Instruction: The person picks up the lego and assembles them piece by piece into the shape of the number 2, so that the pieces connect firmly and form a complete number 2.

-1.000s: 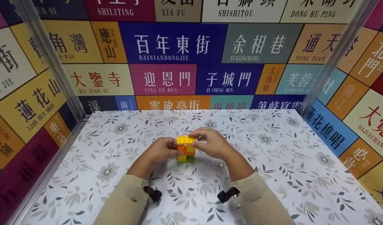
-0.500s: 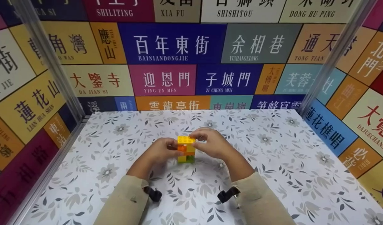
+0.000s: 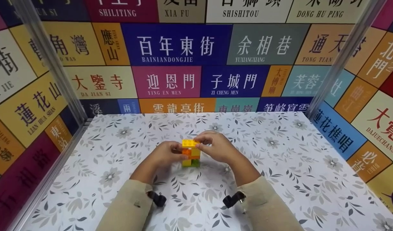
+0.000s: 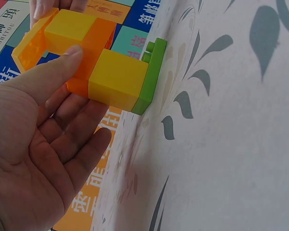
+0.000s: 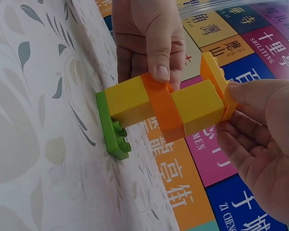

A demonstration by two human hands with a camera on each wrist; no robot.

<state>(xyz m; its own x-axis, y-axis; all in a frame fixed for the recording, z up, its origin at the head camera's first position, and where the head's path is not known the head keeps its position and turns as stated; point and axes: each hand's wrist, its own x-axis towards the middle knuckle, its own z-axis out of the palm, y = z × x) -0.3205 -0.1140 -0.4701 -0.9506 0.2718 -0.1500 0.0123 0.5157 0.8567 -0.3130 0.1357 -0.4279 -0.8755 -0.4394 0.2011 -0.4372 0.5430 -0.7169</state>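
Observation:
A small tower of toy building bricks stands upright between my hands. Its base is a flat green plate (image 4: 151, 77) on the table. Above that come a yellow brick (image 4: 118, 77), an orange brick (image 5: 166, 113) set crosswise, and another yellow brick (image 5: 198, 107). A thinner yellow-orange studded brick (image 3: 188, 143) caps the stack, tilted a little off the brick below in the right wrist view. My left hand (image 3: 164, 154) grips the middle, thumb against the orange brick, other fingers behind. With thumb and fingers, my right hand (image 3: 218, 147) pinches the top brick from the right side.
A white tablecloth (image 3: 110, 176) with grey flowers and leaves covers the table. Colourful printed panels (image 3: 177, 45) enclose the back and both sides, with clear corner posts (image 3: 337, 61). Black wrist cameras (image 3: 158, 199) sit at both sleeve cuffs.

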